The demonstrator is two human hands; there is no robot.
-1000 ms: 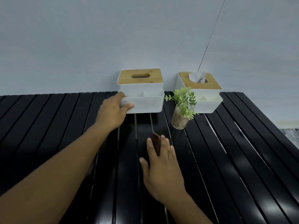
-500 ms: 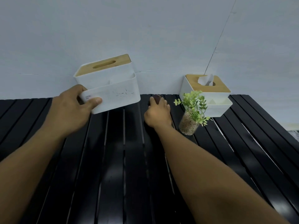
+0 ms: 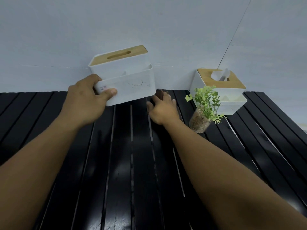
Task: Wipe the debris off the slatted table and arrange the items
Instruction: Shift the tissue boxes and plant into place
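My left hand grips the left end of a white tissue box with a wooden lid. It holds the box tilted and lifted off the black slatted table, near the wall. My right hand reaches to the table's far edge just right of the raised box. Its fingers lie flat and press down on a dark brown cloth. Most of the cloth is hidden under the fingers. I can make out no debris on the dark slats.
A second white tissue box with a tissue poking out stands at the back right against the grey wall. A small green plant in a glass jar of gravel stands just in front of it, close to my right wrist.
My left hand lifted the tissue box off the table and tilted it, first swinging it left. My right hand slid the cloth from mid-table to the far edge.
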